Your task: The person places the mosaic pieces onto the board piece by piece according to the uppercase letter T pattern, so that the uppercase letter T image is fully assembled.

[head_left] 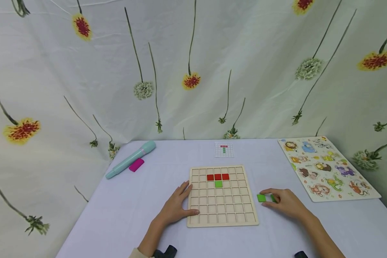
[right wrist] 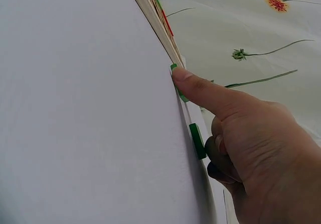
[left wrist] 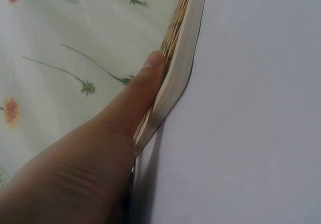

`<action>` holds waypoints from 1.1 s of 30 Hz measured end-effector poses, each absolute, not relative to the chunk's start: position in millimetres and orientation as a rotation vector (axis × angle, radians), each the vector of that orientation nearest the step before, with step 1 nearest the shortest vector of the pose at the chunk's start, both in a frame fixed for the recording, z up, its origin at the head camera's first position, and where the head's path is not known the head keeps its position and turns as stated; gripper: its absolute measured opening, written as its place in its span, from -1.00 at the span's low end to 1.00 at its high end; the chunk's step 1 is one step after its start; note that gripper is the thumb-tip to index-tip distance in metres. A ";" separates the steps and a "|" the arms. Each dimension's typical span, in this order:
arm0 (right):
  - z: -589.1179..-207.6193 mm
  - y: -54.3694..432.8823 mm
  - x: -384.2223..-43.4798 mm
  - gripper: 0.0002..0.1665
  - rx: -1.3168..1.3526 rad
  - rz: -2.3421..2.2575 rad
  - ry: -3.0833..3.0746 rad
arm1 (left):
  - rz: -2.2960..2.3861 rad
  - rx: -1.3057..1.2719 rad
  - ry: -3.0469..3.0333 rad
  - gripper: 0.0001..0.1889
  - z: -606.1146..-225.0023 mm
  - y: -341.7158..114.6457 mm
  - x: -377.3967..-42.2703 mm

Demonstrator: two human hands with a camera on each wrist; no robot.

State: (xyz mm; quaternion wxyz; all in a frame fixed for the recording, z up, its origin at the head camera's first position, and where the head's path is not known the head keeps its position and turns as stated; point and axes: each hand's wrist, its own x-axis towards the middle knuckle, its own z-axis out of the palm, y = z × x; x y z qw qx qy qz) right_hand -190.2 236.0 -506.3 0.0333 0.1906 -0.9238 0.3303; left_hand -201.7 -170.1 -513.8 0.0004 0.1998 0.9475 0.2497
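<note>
A wooden grid board (head_left: 224,218) lies on the table, with three red tiles (head_left: 217,177) in a row and one green tile (head_left: 218,184) right below the middle one. My left hand (head_left: 175,206) rests at the board's left edge, fingers extended along the side and thumb (left wrist: 148,73) over the front left part. To the right of the board, my right hand (head_left: 285,202) pinches a green square tile (head_left: 261,198) between thumb and index finger, low at the table. A second green tile (right wrist: 197,141) sits by its curled fingers, partly hidden in the head view.
A small pattern card (head_left: 224,150) with red and green squares lies behind the board. At the back left are a teal marker-shaped stick (head_left: 130,160) and a magenta block (head_left: 137,165). An animal picture puzzle board (head_left: 329,168) lies at right. A flowered cloth (head_left: 167,71) hangs behind the table.
</note>
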 end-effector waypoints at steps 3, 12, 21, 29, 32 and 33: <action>-507.1 236.0 -190.5 -0.65 0.584 1.013 -2.837 | 0.786 0.630 2.978 0.10 -514.1 -170.0 -201.9; -503.2 234.7 -190.2 -0.70 0.598 1.016 -2.731 | 0.789 0.643 2.976 0.09 -513.1 -170.3 -201.8; -497.8 217.4 -194.9 -0.68 0.635 1.024 -2.711 | 0.784 0.652 2.978 0.08 -511.3 -170.4 -202.0; -493.8 184.7 -207.6 -0.67 0.700 1.062 -2.702 | 0.790 0.641 2.976 0.08 -511.2 -171.0 -201.4; -493.6 169.3 -212.8 -0.68 0.737 1.061 -2.701 | 0.794 0.638 2.971 0.09 -512.0 -170.7 -201.3; -493.6 164.1 -214.2 -0.67 0.739 1.060 -2.704 | 0.794 0.636 2.969 0.09 -512.1 -170.6 -201.2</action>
